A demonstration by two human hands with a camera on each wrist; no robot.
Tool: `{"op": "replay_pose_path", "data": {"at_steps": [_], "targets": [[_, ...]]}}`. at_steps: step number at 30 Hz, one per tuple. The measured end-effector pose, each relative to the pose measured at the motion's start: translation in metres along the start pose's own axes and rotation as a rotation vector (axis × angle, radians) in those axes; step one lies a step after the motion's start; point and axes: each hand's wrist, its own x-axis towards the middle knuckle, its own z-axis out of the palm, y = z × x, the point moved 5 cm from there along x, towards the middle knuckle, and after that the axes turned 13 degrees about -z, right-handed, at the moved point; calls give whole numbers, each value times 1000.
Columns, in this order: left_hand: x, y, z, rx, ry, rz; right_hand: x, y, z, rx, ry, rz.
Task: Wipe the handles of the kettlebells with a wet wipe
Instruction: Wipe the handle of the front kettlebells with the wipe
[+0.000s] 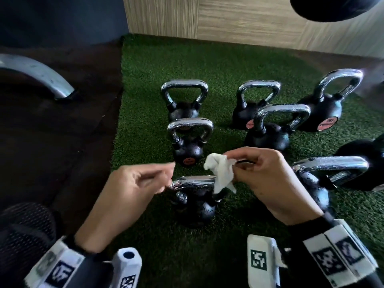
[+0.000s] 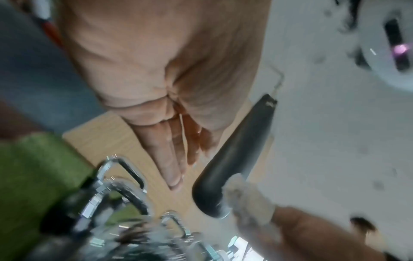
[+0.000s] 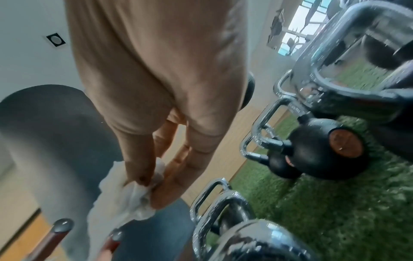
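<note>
Down on the far left of the head view we see a curved metal bar [image 1: 39, 74] lying on the dark floor [image 1: 62, 142], beside the edge of the green turf [image 1: 207, 59].

Next comes our left hand [image 1: 133, 183], hovering at the left end of the nearest kettlebell's handle. Its fingers [image 1: 164, 173] are blurred; they look loosely curled with the thumb near the fingertips, and we cannot tell whether they touch the handle. In the left wrist view the fingers [image 2: 176, 150] lie close together and hold nothing.

Just to the right stands the nearest kettlebell [image 1: 195, 204], upright on the turf, its chrome handle [image 1: 193, 181] beaded with droplets. Behind it two more small kettlebells [image 1: 188, 150] stand in a line.

The wet wipe [image 1: 221, 173] hangs crumpled over the right end of that handle, apparently touching it. Our right hand [image 1: 268, 179] pinches the wipe between thumb and fingertips; the right wrist view shows the fingers [image 3: 178, 176] pressed together on the white wad [image 3: 134, 196].

Further right, larger kettlebells [image 1: 270, 129] stand on the turf, and one chrome handle [image 1: 332, 167] sits just beside our right hand. A pale wood wall [image 1: 249, 21] runs behind the turf.
</note>
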Motion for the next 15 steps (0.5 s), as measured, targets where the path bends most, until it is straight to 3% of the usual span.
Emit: {"op": "replay_pose_path", "data": {"at_steps": [2,6,11,15], "targets": [[3,17,14,-282,-132,-47,1,-10,16,41,-67,-66],[4,24,40,-416,-230,-99,1,-14,27,-29,-110,-147],[4,16,45,-507,-226,-126,-1,-15,24,-137,18,-197],[7,15,45,-503,-194,-66,-2,-16,17,-109,-40,-186]]}}
